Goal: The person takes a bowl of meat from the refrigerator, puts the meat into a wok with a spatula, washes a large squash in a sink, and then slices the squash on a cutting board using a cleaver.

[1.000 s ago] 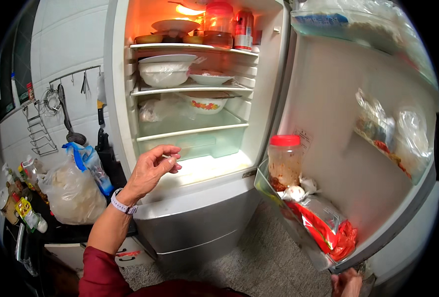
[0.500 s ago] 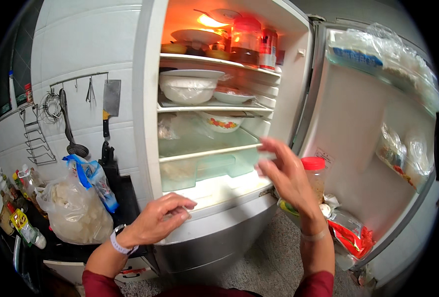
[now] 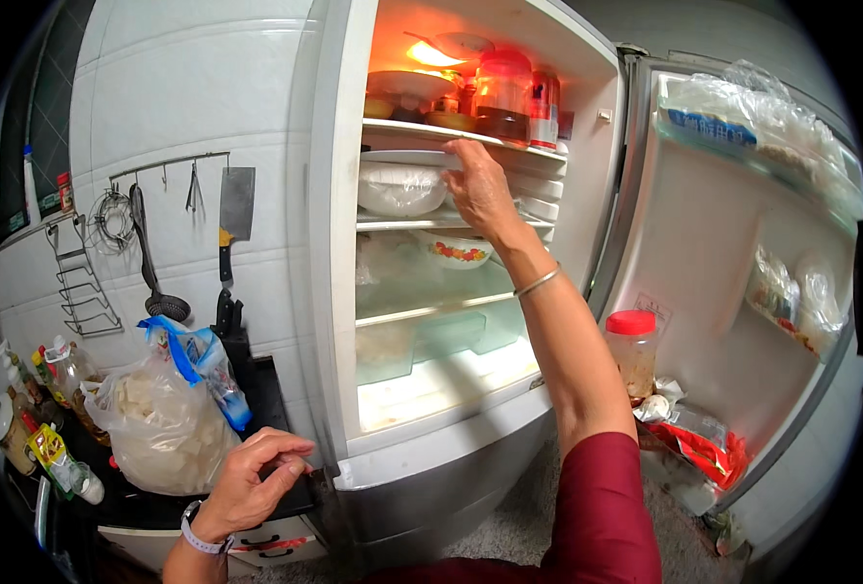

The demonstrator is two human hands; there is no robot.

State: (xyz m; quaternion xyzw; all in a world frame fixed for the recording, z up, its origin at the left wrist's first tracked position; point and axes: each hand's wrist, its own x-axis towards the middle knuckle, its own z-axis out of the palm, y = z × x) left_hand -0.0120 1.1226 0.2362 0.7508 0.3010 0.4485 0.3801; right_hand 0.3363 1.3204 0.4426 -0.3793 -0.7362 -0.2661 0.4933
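My right hand [image 3: 477,185] reaches into the fridge at the second shelf. Its fingers lie over the right edge of a white plate [image 3: 402,157], with the thumb lower down; part of the edge is hidden by the hand. That plate covers a white bowl [image 3: 402,190] wrapped in clear plastic. My left hand [image 3: 256,479] hangs near the counter's edge, loosely curled, a gap between thumb and fingers and nothing visible in it. Nearest to it is a clear bag of pale pieces [image 3: 164,433].
The fridge door [image 3: 704,243] stands swung out to the right, its racks holding bags and a red-lidded jar [image 3: 631,350]. Jars and dishes crowd the top shelf [image 3: 441,131]. Below sits a flowered bowl [image 3: 454,251]. A cleaver [image 3: 238,204] hangs on the left wall.
My right hand has risen from beside the lower shelves to the covered bowl. My left hand has moved down and left, away from the fridge's sill. The view has shifted left.
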